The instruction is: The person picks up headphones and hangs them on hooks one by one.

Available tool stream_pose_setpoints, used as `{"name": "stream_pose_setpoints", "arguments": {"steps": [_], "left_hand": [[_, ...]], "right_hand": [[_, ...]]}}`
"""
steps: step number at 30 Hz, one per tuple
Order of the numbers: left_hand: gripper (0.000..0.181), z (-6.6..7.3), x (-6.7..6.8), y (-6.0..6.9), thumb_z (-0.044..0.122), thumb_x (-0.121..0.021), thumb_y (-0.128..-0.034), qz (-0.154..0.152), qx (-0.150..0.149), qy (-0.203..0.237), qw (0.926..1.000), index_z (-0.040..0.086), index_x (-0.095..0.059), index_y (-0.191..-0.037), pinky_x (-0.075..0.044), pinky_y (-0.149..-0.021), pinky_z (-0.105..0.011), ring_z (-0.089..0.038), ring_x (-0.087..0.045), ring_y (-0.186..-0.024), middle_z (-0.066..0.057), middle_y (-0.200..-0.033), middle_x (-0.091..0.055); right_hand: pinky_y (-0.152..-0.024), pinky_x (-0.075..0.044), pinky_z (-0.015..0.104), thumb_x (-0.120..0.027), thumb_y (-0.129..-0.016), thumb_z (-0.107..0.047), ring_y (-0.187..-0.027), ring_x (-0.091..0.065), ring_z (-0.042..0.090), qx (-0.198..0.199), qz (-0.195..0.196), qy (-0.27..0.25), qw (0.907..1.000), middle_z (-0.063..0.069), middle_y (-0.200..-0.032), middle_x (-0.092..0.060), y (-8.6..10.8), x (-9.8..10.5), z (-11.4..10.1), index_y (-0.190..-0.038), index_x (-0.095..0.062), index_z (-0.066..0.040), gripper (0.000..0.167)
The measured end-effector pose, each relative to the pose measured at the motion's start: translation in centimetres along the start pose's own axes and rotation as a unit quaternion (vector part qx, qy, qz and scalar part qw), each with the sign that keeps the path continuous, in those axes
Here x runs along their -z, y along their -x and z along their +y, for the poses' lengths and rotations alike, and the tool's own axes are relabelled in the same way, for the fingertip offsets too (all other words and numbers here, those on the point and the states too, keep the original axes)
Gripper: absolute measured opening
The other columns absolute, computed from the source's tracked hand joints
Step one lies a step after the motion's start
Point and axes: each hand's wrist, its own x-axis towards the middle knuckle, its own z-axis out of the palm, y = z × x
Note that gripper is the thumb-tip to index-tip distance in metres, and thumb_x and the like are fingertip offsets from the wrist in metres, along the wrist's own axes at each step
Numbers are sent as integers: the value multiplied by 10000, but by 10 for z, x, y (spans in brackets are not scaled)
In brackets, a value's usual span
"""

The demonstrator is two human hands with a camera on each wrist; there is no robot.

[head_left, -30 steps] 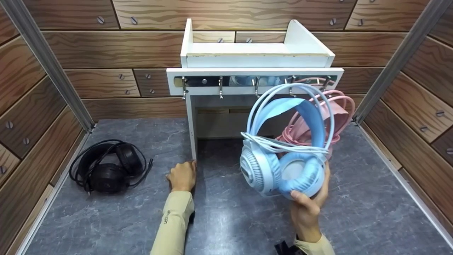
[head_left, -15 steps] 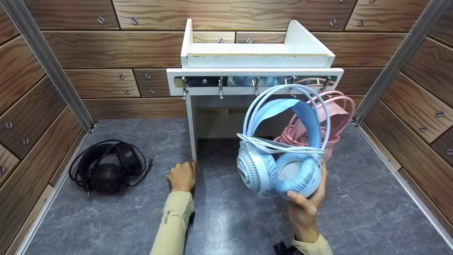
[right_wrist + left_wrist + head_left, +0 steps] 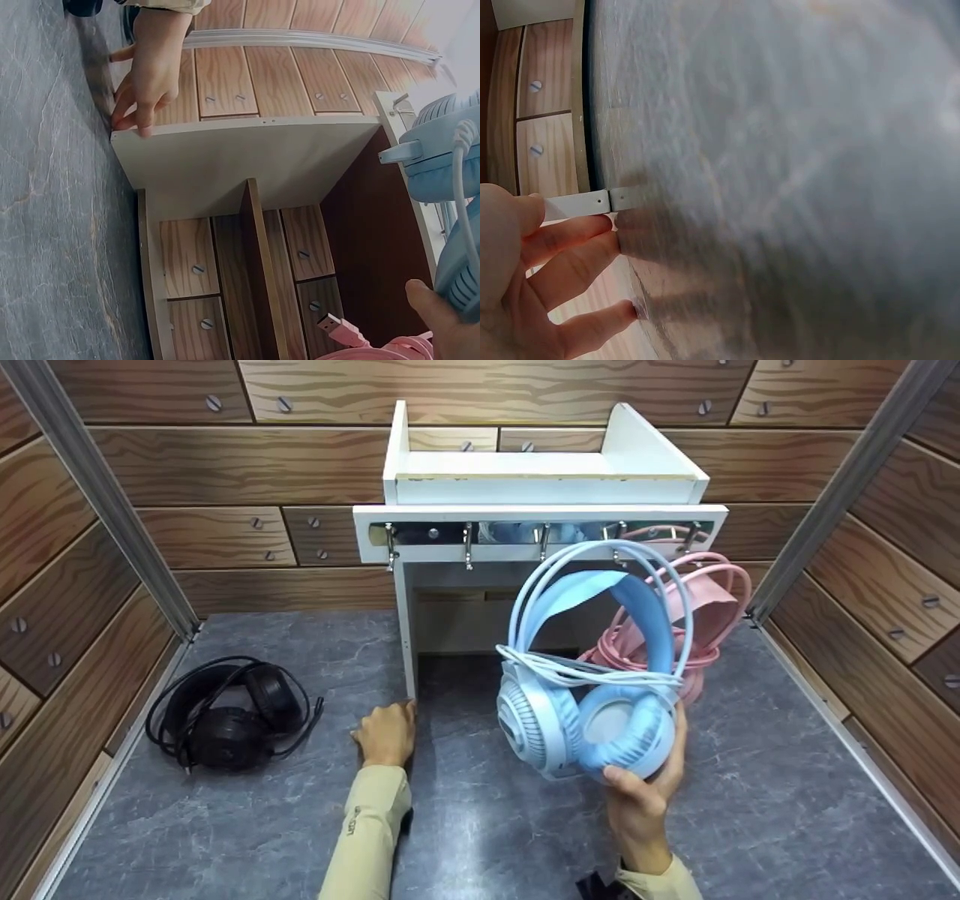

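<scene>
My right hand holds a pair of light-blue headphones by one ear cup, thumb at the front. Their white cable is wound across below the headband, and they stand upright in the air before a white hook rack. Low on the left, my left hand grips the foot of the rack's side panel. In the left wrist view its thumb and index finger lie on either side of the panel edge, other fingertips on the tabletop. Partly hidden behind the blue pair, pink headphones hang at the rack's right end.
Black headphones with a loose cable lie on the grey tabletop at the left. Several metal hooks line the rack's front bar. Wood-patterned walls enclose the back and sides.
My right hand has shifted slightly left with the blue headphones, which uncovers a bit more of the pink pair. The left hand and the rack stay where they were.
</scene>
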Motion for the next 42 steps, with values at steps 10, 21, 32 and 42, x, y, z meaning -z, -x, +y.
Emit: {"name": "stream_pose_setpoints", "arguments": {"steps": [10,21,32,42], "left_hand": [[390,-1,2,-1,299,-559,-1034,-108,63,61,9999,-24,-759,-945,-434,-799,-784,-550,-673,-913,-312,-981,-706],[396,0,2,1,286,-559,-1035,64,-43,122,9999,-33,-748,-896,-452,-761,-770,-551,-677,-870,-316,-940,-705],[392,0,1,1,278,-564,-1033,84,-99,146,9998,-41,-748,-900,-459,-744,-767,-547,-680,-857,-314,-927,-706],[394,-1,1,1,279,-564,-1028,133,-84,72,9998,-38,-745,-881,-485,-704,-726,-543,-684,-833,-313,-913,-707]], "right_hand": [[-898,-491,352,-508,-545,164,-1089,-510,291,-25,-60,19,10000,242,-1339,-448,2,0,1,-1555,-231,37,1055],[-949,-459,355,-520,-555,150,-1145,-482,303,-172,63,140,9997,229,-1394,-427,4,0,1,-1569,-204,30,1069],[-926,-466,351,-537,-550,144,-1117,-487,304,-212,6,282,9994,243,-1367,-429,5,-1,1,-1567,-202,42,1075],[-939,-463,347,-545,-534,154,-1140,-487,303,-195,5,308,9993,223,-1375,-441,5,-1,3,-1560,-210,53,1084]]}}
